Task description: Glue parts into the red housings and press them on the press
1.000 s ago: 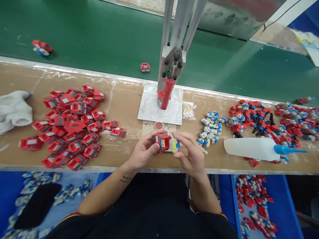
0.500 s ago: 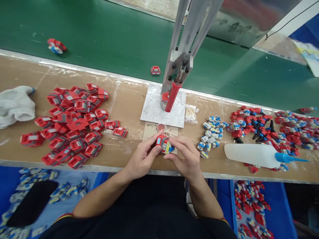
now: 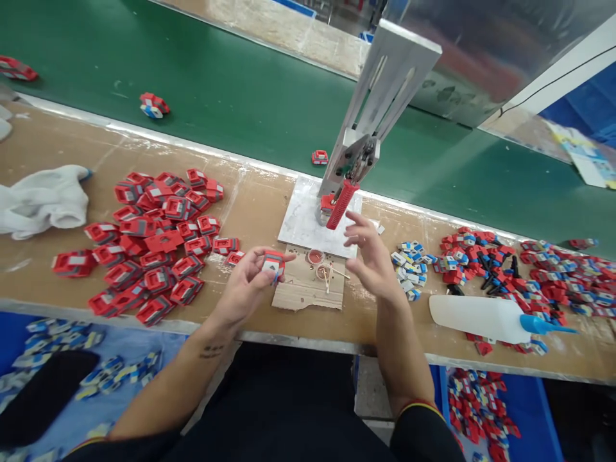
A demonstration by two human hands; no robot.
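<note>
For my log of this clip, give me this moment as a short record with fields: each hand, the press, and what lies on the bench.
left hand: holds a small red toy part with a blue and white piece
right hand: open, holding nothing, raised near the red press handle
press: upright on a white plate
bench left: pile of red parts, white cloth
bench right: white squeeze bottle lying on its side
belt: green, with a few toy pieces on it
</note>
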